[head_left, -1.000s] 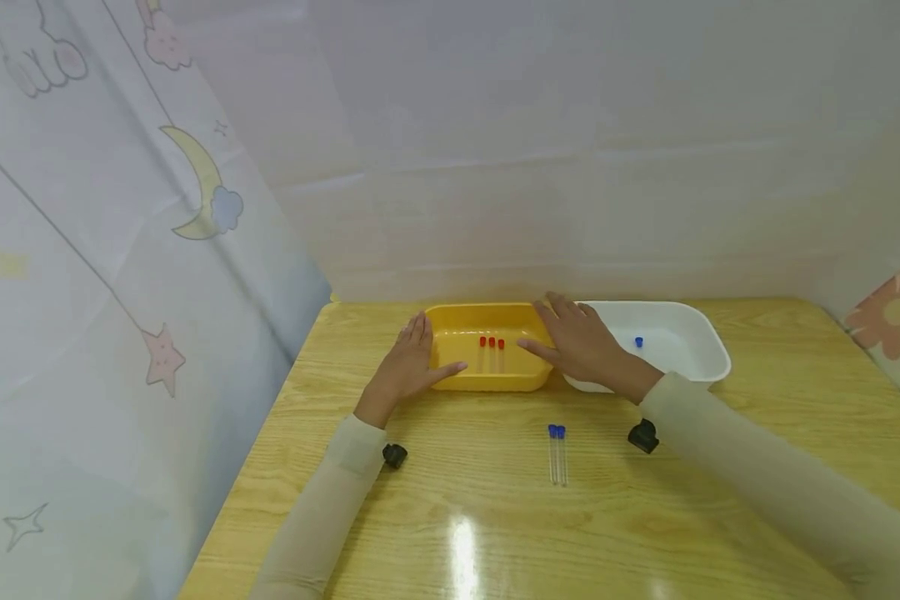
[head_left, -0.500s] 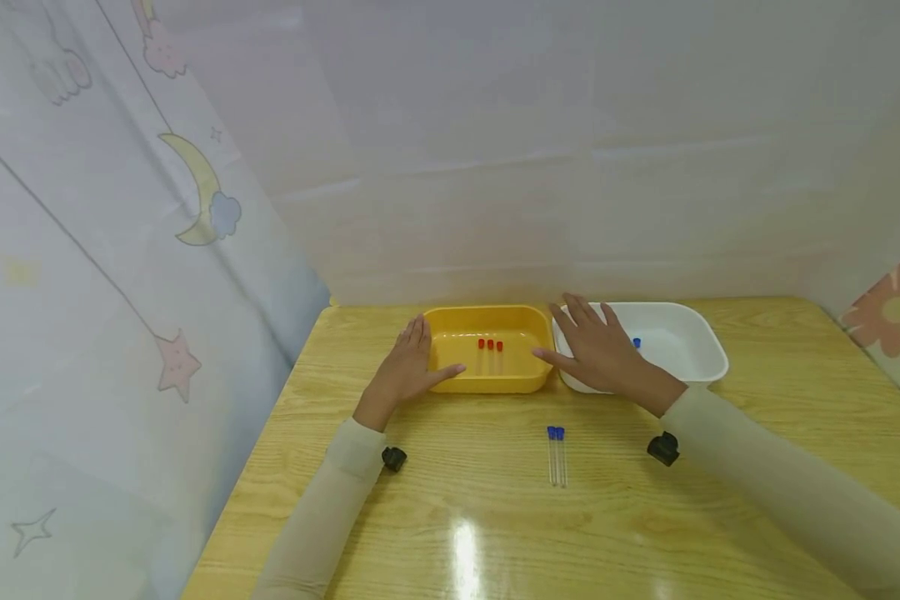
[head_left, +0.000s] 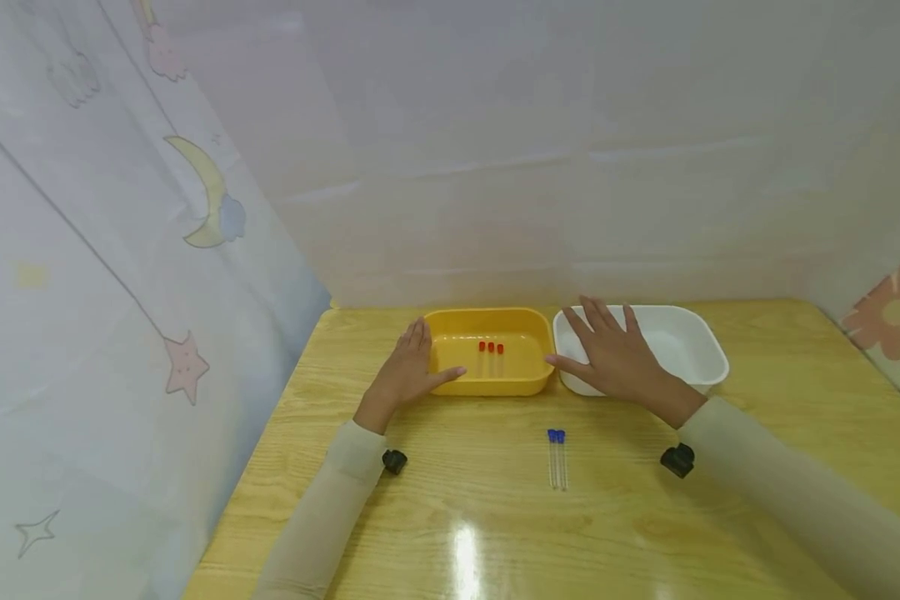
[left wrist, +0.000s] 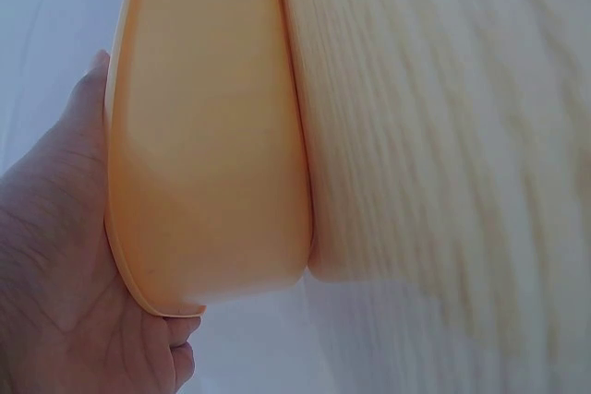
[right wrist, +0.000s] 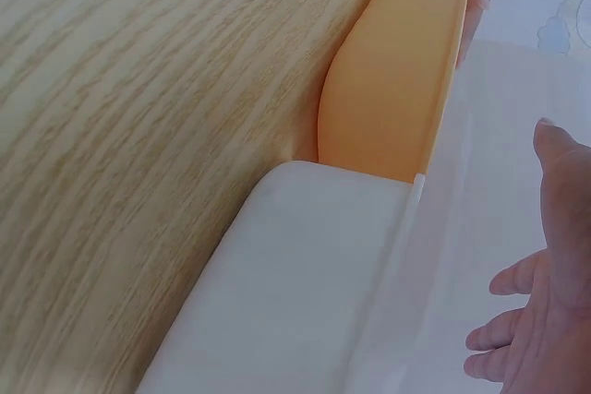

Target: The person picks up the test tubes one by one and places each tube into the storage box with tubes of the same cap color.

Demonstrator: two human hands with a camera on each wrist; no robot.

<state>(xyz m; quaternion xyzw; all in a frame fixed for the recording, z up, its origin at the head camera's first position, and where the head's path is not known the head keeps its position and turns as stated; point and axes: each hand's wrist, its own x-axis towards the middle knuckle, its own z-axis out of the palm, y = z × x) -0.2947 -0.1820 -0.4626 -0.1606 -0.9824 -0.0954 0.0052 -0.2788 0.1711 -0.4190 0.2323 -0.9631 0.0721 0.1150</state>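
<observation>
A yellow tray (head_left: pixel 487 387) holds three clear tubes with red caps (head_left: pixel 491 347). My left hand (head_left: pixel 405 371) rests along its left end, fingers straight at the outer wall and thumb stretched over the front rim; the left wrist view shows the palm by the rim (left wrist: pixel 115 173). Spread wide, my right hand (head_left: pixel 618 358) hovers over the white tray (head_left: pixel 690 350), its thumb pointing at the seam between both trays. Nothing is in its grasp in the right wrist view, where the hand (right wrist: pixel 545 292) is apart from the white wall (right wrist: pixel 286 274).
Two clear tubes with blue caps (head_left: pixel 557 437) lie side by side on the wooden table (head_left: pixel 420 517) in front of the trays. A printed cloth (head_left: pixel 495 167) hangs right behind the table's back edge, and another stands at the left.
My right hand has moved right, from the yellow tray's right end to above the white tray. It now hides the blue-capped item seen inside before. The left hand stays in place.
</observation>
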